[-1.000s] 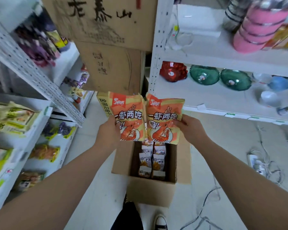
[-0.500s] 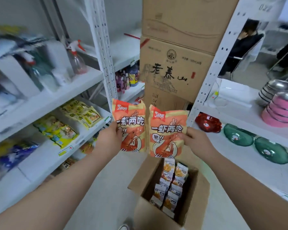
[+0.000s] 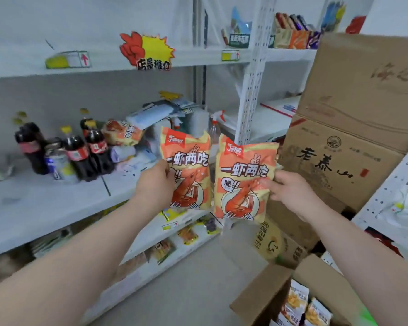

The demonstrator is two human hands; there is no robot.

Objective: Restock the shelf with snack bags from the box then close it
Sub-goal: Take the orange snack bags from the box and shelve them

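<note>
I hold two orange and yellow shrimp snack bags upright in front of the white shelf (image 3: 57, 198). My left hand (image 3: 154, 184) grips the left bag (image 3: 189, 165) by its left edge. My right hand (image 3: 290, 189) grips the right bag (image 3: 243, 180) by its right edge. The two bags hang side by side, almost touching. A similar shrimp bag (image 3: 123, 135) lies on the shelf behind the cola bottles. The open cardboard box (image 3: 259, 300) stands on the floor at the lower right with several small snack packs (image 3: 299, 302) inside.
Cola bottles (image 3: 87, 151) and a can (image 3: 57, 163) stand on the shelf's left part, with spray bottles (image 3: 213, 128) and packages further right. Stacked cardboard cartons (image 3: 353, 142) rise at the right. Lower shelves hold snack packs (image 3: 186, 234). A perforated white upright (image 3: 252, 90) divides the shelving.
My view has swung up and to the left, from the box on the floor to the shelf with the cola bottles. Both hands have lifted the two bags to shelf height.
</note>
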